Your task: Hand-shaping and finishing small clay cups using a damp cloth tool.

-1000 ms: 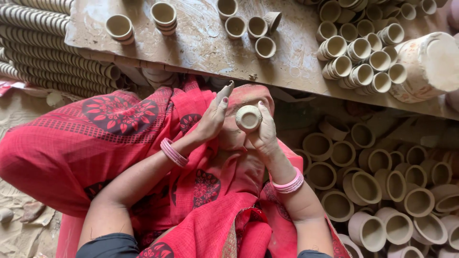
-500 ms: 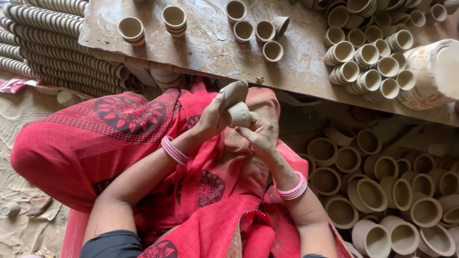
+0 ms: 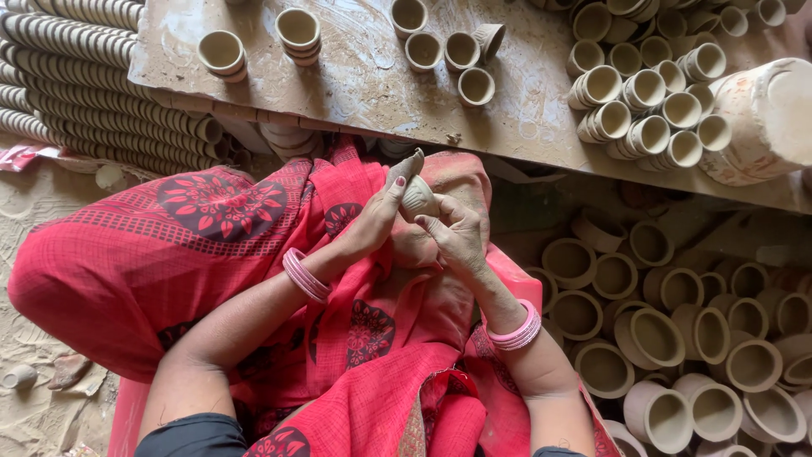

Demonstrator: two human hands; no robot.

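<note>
Cup: the small clay cup [image 3: 419, 197] sits above your lap, between both your hands
Left hand: your left hand [image 3: 378, 216] presses its fingers together against the cup's side
Right hand: your right hand [image 3: 457, 237] pinches the cup from below with curled fingers
Board: a dusty wooden plank [image 3: 355, 80] just ahead of you carries finished cups
Floor: sandy ground [image 3: 38, 220] on your left, loose cups [image 3: 668, 338] heaped on your right
Stacks: rows of nested cups [image 3: 76, 76] lie beside the plank
</note>
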